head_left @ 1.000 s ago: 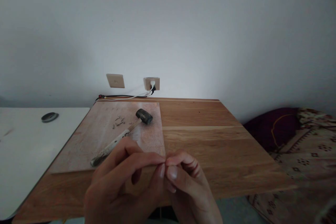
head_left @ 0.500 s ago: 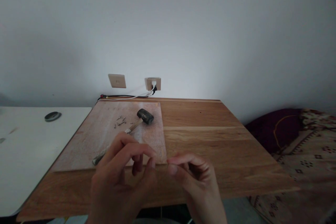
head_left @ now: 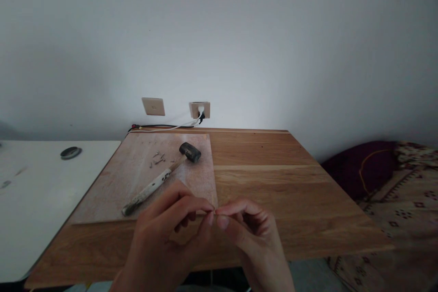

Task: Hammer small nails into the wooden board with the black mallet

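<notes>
Close fingertip work wants a light, steady pinch

The right hand [head_left: 253,237] and the left hand [head_left: 164,232] meet thumb-and-forefinger tip to tip in the foreground, the thumbs close under the forefingers. Whether anything is caught between those tips is too small to tell, so I cannot say whether either hand is grasping or bare.

For such fine handling, a light pinch would serve better than a hard one. Both hands hang in the air above the front of the desk [head_left: 290,205]; resting the wrists on its near edge would likely steady them. The tips appear just at the near right corner of the board [head_left: 102,191], and working farther in over it would probably make a dropped piece easier to find.

The hammer [head_left: 159,179] lies slantwise on the board, its pale handle running toward the left hand and its dark head pointing away. That hand would do well to give the handle room. Beyond the handle, a few thin bits [head_left: 159,161], nails or screws, lie loosely scattered on the board; picking them singly by the middle should be easiest. Farther back, cables [head_left: 164,125] run below the socket [head_left: 192,110], well apart from the hands.
</notes>
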Tool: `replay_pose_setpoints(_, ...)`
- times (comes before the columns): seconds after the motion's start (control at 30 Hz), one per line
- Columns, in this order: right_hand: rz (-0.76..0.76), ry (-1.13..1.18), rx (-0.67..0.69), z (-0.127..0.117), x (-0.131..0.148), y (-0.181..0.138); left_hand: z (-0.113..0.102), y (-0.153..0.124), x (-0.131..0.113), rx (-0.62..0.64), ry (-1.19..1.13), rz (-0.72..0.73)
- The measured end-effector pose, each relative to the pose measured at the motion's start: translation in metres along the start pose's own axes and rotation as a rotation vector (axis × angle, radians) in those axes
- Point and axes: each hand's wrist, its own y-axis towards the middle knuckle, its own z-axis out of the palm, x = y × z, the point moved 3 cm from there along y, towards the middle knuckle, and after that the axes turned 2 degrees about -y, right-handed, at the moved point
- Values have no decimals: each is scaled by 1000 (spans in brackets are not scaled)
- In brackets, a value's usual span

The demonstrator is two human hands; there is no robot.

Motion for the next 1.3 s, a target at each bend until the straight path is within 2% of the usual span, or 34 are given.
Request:
replay_pose_setpoints(0.13,-61,-115,38,-9,-7,4,0,-1,1,10,14,19)
replay_pose_setpoints(0.27,-121,-276,138,-14,-11,7,1,-4,7,30,44,87)
replay_pose_setpoints(0.43,-222,-376,91,-17,-5,8,-1,-6,12,118,76,183)
replay_pose_setpoints(0.53,-267,-421,125,-17,-1,7,0,-6,11,162,82,221)
replay_pose_setpoints(0.63,-285,-485,169,-18,-1,5,3,-8,8,97,151,221)
replay_pose_setpoints(0.7,-273,-512,185,-17,-3,2,4,-9,9,-23,195,171)
replay_pose_setpoints(0.8,-239,-469,85,-20,-6,-4,5,-10,16,-168,95,19)
replay_pose_setpoints(0.9,-158,-332,-7,-22,-8,-8,9,-10,25,-139,-166,-167)
replay_pose_setpoints(1.0,-93,-213,-13,-21,-8,-10,12,-10,30,-100,-346,-294)
replay_pose_setpoints(1.1,-52,-130,-21,-19,-6,-10,14,-12,29,-76,-426,-356)
replay_pose_setpoints(1.3,-29,-57,-1,-15,-4,-9,16,-14,30,-71,-470,-388)
